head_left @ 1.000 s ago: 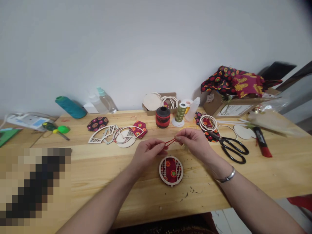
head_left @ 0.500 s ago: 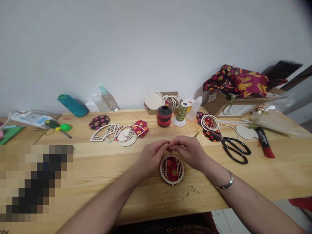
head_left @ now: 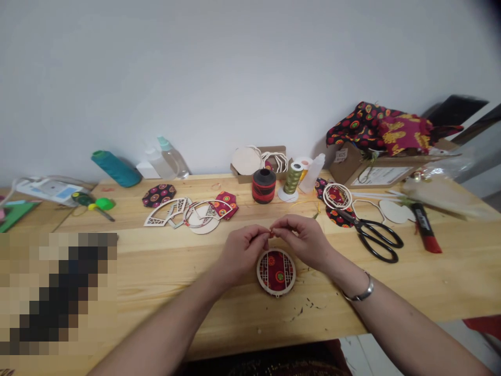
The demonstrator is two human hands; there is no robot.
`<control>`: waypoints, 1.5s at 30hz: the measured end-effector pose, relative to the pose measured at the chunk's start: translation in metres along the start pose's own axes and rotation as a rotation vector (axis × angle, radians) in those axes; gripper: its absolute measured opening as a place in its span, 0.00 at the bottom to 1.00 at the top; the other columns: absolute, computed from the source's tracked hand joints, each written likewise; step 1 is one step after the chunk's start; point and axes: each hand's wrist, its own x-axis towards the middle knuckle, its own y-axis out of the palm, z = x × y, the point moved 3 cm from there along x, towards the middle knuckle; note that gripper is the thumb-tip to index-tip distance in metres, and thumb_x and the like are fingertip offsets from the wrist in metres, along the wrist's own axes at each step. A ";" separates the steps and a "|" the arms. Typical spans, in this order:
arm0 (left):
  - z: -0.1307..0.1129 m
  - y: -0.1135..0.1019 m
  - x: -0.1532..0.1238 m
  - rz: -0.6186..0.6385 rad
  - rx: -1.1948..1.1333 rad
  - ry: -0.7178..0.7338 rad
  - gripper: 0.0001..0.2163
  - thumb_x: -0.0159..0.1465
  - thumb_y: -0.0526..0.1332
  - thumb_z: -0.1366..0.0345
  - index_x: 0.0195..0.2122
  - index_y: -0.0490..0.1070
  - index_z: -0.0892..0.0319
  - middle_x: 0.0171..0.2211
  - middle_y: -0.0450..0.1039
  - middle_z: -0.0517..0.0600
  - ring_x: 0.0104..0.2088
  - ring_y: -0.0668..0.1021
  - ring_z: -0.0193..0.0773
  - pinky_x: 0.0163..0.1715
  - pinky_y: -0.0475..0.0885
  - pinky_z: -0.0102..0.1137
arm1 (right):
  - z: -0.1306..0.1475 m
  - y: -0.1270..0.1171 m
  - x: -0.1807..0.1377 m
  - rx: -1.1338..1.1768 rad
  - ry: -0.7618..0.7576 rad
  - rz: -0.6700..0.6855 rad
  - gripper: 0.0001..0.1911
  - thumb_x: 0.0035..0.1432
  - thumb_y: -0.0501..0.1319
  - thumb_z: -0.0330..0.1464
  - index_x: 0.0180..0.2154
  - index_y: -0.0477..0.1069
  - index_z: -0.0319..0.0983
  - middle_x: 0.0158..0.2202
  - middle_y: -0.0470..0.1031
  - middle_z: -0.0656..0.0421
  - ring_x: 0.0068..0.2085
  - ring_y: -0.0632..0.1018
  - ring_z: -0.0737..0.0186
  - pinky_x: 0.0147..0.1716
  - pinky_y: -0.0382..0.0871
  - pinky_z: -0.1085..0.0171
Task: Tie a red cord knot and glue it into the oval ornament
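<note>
My left hand [head_left: 246,249] and my right hand [head_left: 303,240] meet over the middle of the table, thumbs and forefingers pinched. Between their fingertips shows a tiny bit of red thread [head_left: 271,233], mostly hidden by the fingers. Just below them a round ornament [head_left: 277,272] lies flat on the wood. It has a pale wooden lattice frame over dark red patterned fabric, and a small loop at its near edge. My left fingers hang over its upper left rim; whether they touch it I cannot tell.
Black-handled scissors [head_left: 378,239] and a black-and-red tube [head_left: 426,230] lie to the right. Behind stand a red-and-black thread spool [head_left: 263,187], a green spool [head_left: 293,180] and a clear bottle [head_left: 313,176]. Wooden frames [head_left: 168,213] lie left; a fabric-topped cardboard box [head_left: 376,169] sits back right.
My fingertips have drawn slightly apart, so the red bit between them shows more clearly. My right hand has risen a little. The round ornament stays where it was.
</note>
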 end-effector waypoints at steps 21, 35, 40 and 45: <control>0.002 0.003 -0.001 0.048 -0.204 -0.034 0.10 0.61 0.55 0.64 0.28 0.73 0.61 0.23 0.69 0.46 0.26 0.70 0.32 0.29 0.66 0.27 | -0.007 0.000 0.005 0.171 -0.025 0.034 0.11 0.48 0.66 0.29 0.37 0.77 0.41 0.31 0.76 0.58 0.30 0.72 0.67 0.30 0.68 0.65; -0.004 0.002 -0.003 -0.038 -0.321 -0.003 0.08 0.59 0.57 0.64 0.32 0.75 0.61 0.26 0.73 0.47 0.27 0.72 0.32 0.29 0.68 0.26 | -0.012 0.006 0.005 0.491 0.205 0.043 0.16 0.42 0.69 0.32 0.37 0.77 0.40 0.29 0.76 0.59 0.29 0.75 0.66 0.31 0.71 0.64; -0.004 0.001 -0.003 -0.074 -0.340 0.011 0.07 0.58 0.59 0.66 0.31 0.75 0.61 0.25 0.74 0.47 0.26 0.72 0.31 0.29 0.69 0.25 | -0.011 0.007 0.005 0.507 0.227 0.073 0.12 0.42 0.69 0.31 0.34 0.79 0.40 0.31 0.76 0.58 0.31 0.77 0.65 0.34 0.72 0.63; -0.002 0.003 -0.003 -0.027 -0.322 -0.031 0.08 0.59 0.58 0.64 0.30 0.76 0.61 0.25 0.74 0.48 0.27 0.72 0.32 0.28 0.69 0.26 | -0.006 0.003 0.006 0.498 0.112 -0.008 0.08 0.42 0.69 0.28 0.30 0.79 0.42 0.29 0.75 0.60 0.31 0.76 0.67 0.33 0.72 0.65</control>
